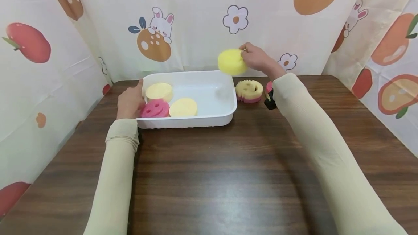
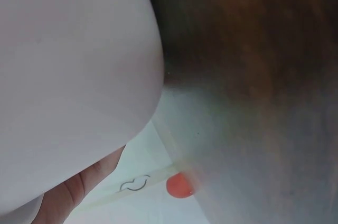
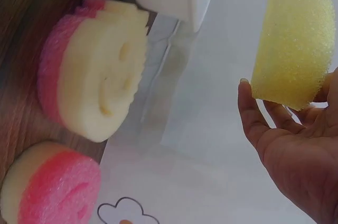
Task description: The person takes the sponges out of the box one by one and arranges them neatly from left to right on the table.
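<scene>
My right hand (image 1: 259, 58) holds a yellow round sponge (image 1: 231, 62) above the right end of a white tray (image 1: 186, 122). The right wrist view shows the yellow sponge (image 3: 293, 44) pinched in the fingers, tilted up. At the tray's left end my left hand (image 1: 128, 101) grips the rim; in the left wrist view a finger (image 2: 87, 183) shows past the tray wall (image 2: 79, 76), the rest hidden. Inside the tray lie a pink smiley sponge (image 1: 156, 108), near the left hand, and two pale yellow round sponges, one behind (image 1: 159, 92) and one beside it (image 1: 183, 107).
Right of the tray sits a cream-and-pink smiley sponge (image 1: 249, 90) with a jagged top edge. Beside it a pink-faced sponge (image 3: 60, 189) is partly hidden by the right wrist in the head view. A patterned curtain (image 1: 196, 21) closes off the wooden table's (image 1: 209, 177) back and sides.
</scene>
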Demonstrator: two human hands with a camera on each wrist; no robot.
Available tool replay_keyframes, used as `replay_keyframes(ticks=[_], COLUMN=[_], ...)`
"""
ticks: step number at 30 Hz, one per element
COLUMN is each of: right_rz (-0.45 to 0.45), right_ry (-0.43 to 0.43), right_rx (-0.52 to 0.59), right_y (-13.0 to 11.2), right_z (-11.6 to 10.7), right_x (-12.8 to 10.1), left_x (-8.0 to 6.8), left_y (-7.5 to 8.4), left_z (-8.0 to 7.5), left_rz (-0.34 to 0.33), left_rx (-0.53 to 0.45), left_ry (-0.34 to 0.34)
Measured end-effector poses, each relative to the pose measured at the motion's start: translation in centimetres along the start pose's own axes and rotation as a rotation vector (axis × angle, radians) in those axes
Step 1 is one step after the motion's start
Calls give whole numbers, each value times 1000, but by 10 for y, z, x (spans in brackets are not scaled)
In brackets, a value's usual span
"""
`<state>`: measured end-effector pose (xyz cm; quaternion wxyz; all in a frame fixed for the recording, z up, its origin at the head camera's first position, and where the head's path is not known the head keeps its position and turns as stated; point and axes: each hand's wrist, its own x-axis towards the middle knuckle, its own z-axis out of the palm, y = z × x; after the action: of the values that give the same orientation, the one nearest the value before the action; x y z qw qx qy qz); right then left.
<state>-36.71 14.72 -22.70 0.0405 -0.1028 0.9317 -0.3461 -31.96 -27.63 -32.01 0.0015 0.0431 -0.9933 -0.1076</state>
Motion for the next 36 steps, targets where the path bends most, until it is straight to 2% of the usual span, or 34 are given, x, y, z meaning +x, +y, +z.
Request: replay_keyframes(ticks=[7, 16, 28, 36], right_rz=[12, 49, 128, 129], right_ry=[30, 57, 89, 111], right_rx=[-52, -12, 74, 103], right_y=[11, 24, 53, 62], right_z=[-7, -21, -30, -36], right_x=[-2, -12, -26, -29], left_x=[2, 2, 0, -1], left_y=[-1, -2, -3, 0], left_z=[2, 3, 2, 2], left_rz=[13, 16, 6, -1], left_rx=[13, 9, 1, -2], left_ry=[23, 24, 7, 1])
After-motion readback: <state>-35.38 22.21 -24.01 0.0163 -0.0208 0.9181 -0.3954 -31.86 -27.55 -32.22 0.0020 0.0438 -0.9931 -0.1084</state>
